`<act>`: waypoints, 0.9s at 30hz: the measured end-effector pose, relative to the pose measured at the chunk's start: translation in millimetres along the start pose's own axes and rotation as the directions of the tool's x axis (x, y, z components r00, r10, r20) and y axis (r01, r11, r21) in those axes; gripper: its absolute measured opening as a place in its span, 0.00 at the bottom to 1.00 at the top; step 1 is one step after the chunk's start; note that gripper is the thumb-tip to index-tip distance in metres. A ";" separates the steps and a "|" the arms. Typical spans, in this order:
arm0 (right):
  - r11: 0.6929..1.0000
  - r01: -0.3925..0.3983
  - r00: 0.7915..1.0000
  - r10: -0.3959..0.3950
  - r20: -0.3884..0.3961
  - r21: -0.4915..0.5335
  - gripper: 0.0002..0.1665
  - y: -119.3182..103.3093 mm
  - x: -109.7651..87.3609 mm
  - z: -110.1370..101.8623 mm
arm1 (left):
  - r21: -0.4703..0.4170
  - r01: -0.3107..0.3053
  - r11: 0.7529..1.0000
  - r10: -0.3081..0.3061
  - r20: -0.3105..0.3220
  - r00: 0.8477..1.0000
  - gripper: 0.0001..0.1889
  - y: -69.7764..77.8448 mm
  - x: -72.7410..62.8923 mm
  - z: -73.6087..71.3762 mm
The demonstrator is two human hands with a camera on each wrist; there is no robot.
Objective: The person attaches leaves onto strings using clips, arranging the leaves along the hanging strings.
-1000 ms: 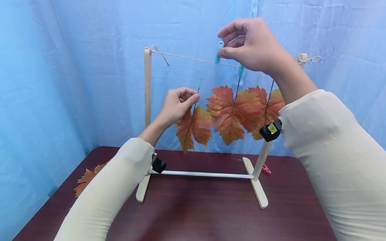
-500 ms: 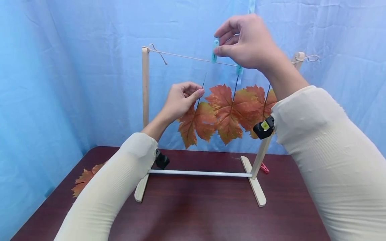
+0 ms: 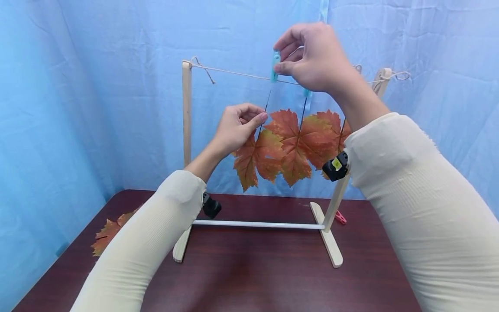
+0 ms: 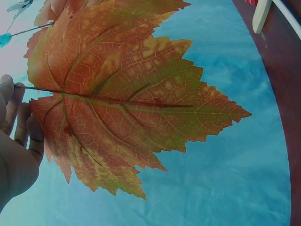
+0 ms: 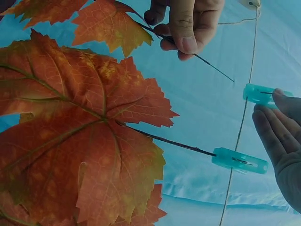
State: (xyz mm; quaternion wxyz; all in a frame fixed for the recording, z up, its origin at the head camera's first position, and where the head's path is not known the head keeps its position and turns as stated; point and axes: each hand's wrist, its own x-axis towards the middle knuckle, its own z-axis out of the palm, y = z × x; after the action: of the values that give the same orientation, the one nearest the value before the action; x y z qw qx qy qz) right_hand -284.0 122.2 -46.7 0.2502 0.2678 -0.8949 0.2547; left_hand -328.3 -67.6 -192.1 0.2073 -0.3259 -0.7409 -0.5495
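My left hand [image 3: 239, 130] pinches the dark stem of an orange-green artificial maple leaf [image 3: 257, 158], which hangs below the fingers and fills much of the left wrist view. In the right wrist view, the bare stem tip [image 5: 225, 75] points at a teal clothespin [image 5: 256, 94] and is a little apart from it. My right hand [image 3: 319, 58] pinches that clothespin at its upper end, its lower end at the string [image 3: 234, 73]. Beside it, a second teal clothespin [image 5: 240, 160] on the string grips the stem of another maple leaf [image 3: 298, 145].
A wooden stand with a left post [image 3: 187, 112], a right post [image 3: 335, 203] and a white lower bar [image 3: 257, 224] carries the string. Another leaf [image 3: 343, 130] hangs at the right, partly hidden. On the dark table [image 3: 249, 264] lie a leaf [image 3: 107, 234] and a pink clothespin [image 3: 340, 217].
My left hand has moved right and slightly up with its leaf, bringing the stem tip nearer the held clothespin. My right hand and that clothespin have shifted slightly left.
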 end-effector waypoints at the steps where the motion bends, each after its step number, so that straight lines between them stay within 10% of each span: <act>1: 1.000 0.000 1.000 0.000 0.004 -0.003 0.20 -0.3 0.1 0.6 | -0.001 0.005 1.000 -0.005 -0.001 1.000 0.13 0.4 0.2 0.0; 27: 0.998 -0.052 0.994 0.054 0.091 -0.027 0.22 -2.9 -2.6 10.0 | -0.036 -0.063 0.997 0.057 -0.153 0.987 0.13 13.8 7.7 12.6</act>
State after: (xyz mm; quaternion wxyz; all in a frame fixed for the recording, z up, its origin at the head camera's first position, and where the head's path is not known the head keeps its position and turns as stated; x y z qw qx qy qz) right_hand -283.5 115.1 -54.7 0.2054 0.2523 -0.9152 0.2378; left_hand -323.2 -51.2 -181.5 0.2727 -0.3095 -0.7016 -0.5810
